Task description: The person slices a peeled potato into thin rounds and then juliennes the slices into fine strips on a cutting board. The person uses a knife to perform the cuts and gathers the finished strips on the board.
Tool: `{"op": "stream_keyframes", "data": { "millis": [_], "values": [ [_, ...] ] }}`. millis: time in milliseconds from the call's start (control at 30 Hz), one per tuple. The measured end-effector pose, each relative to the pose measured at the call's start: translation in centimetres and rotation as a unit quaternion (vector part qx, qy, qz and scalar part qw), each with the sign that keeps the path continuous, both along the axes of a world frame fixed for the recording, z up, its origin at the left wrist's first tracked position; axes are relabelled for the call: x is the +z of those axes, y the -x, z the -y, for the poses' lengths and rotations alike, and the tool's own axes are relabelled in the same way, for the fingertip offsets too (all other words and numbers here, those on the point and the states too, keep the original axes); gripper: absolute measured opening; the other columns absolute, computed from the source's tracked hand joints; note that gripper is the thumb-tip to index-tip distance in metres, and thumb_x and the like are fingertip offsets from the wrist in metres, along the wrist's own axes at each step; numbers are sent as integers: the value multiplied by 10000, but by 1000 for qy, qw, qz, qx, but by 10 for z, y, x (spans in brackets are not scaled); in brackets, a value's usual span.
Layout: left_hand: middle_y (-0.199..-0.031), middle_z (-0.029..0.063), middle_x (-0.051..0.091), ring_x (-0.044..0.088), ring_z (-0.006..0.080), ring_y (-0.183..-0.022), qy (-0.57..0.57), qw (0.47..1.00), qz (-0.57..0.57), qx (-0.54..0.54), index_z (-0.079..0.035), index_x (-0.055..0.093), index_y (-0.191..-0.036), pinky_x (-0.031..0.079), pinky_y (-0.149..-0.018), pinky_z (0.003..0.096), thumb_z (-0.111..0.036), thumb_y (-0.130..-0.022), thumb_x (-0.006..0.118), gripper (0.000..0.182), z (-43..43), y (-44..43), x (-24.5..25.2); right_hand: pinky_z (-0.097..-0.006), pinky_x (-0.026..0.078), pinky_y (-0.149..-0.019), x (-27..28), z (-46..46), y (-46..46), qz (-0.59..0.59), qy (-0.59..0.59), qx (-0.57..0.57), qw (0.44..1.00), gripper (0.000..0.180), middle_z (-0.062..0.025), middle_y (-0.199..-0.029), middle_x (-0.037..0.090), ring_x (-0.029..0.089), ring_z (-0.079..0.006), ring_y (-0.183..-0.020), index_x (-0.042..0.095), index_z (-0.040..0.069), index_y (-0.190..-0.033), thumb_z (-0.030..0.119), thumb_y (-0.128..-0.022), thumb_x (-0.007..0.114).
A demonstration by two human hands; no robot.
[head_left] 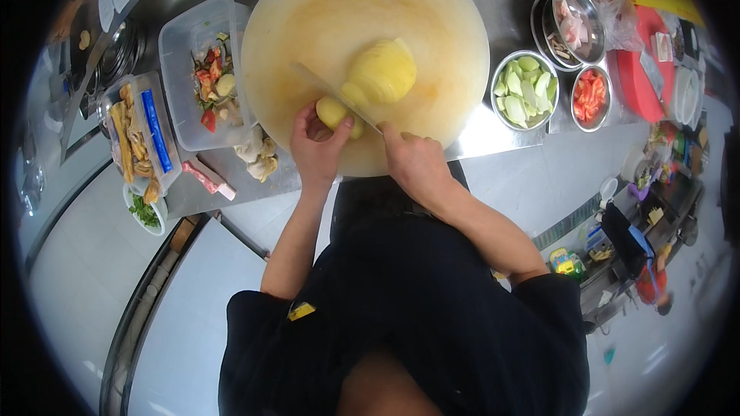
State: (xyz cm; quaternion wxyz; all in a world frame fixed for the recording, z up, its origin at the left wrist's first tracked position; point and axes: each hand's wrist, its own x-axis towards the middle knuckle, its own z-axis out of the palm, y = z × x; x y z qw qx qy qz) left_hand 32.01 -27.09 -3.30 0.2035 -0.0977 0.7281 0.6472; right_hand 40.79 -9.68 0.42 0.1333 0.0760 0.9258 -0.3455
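Note:
On a large round cutting board [300, 17] my left hand [318, 144] steadies a peeled potato [331, 113], thumb and fingers around its near end. My right hand [419, 164] grips a kitchen knife [329, 89], its blade slanting up to the left across the board. The blade lies against the potato's right side. A thin slice [354, 94] rests just beyond the blade. Behind it spreads an overlapping pile of yellow potato slices [384, 72]. The knife's handle is hidden inside my right hand.
Left of the board stands a clear plastic tub [179, 98] of vegetable scraps. To the right are steel bowls of green vegetable pieces [525, 92] and cut tomato [589, 98]. Farther right, a cleaver [652, 74] lies on a red board [633, 89]. Another person [653, 283] stands in the background.

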Motion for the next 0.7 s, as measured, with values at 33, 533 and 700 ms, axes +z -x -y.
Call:
{"op": "stream_keyframes", "data": {
  "millis": [33,533,700],
  "values": [
    [-1279,160,696,704,218,-1157,-2,1000,14,11,61,543,-1396,600,-971,354,-77,-895,866,612,0,-3,0,-508,565,-591,0,-1,-1,12,-2,1,1000,373,-215,-732,682,700,-438,-645,604,3,-1241,-15,-871,649],
    [-1356,109,633,591,373,-1281,225,763,-472,-380,-120,761,-1170,532,-1085,487,8,-747,757,442,47,31,17,-318,512,-564,33,-54,-56,-6,124,-271,954,183,-172,-809,764,609,-111,-642,655,-108,-1069,70,-1051,694],
    [-1407,137,599,600,381,-1284,157,798,-464,-351,-77,749,-1162,532,-1095,496,9,-762,749,409,44,35,3,-398,548,-593,39,-42,-61,7,142,-246,959,196,-289,-882,757,742,-394,-662,670,-66,-1174,37,-1010,700]
  ]
}}
